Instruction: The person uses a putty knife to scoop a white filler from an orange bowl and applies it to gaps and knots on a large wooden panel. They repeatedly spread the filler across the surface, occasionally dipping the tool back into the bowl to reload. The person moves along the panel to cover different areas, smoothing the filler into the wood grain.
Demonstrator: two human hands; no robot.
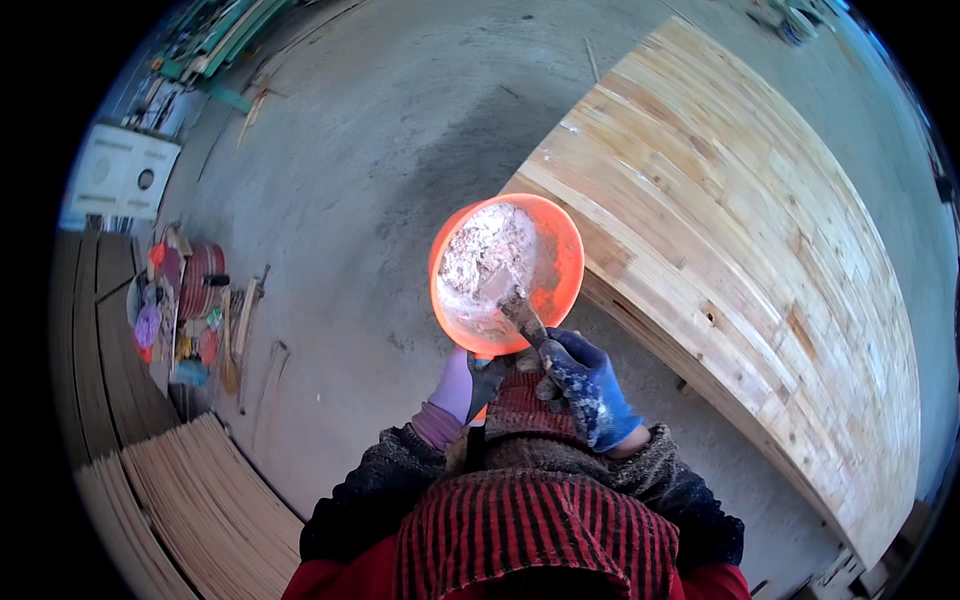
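Observation:
An orange plastic scoop (pixel 569 255), round and bowl-like, is tilted so its inside shows. Pale, lumpy putty-like paste (pixel 492 243) coats its left and middle part. My left hand (pixel 462 390), in a purple glove with dark fingers, is closed below the bowl around what looks like its orange handle, partly hidden. A dirty putty knife (pixel 524 318) is in my right hand (pixel 588 390), which wears a stained blue glove and has its fingers wrapped round the grip. The knife's blade rests in the paste inside the bowl.
A large jointed-wood panel (pixel 720 200) lies to the right, its near edge close to my right arm. Stacked thin boards (pixel 205 500) stand at lower left. Beyond them are a cluttered red drum (pixel 203 270) and wood strips (pixel 247 320) on the concrete floor (pixel 340 200).

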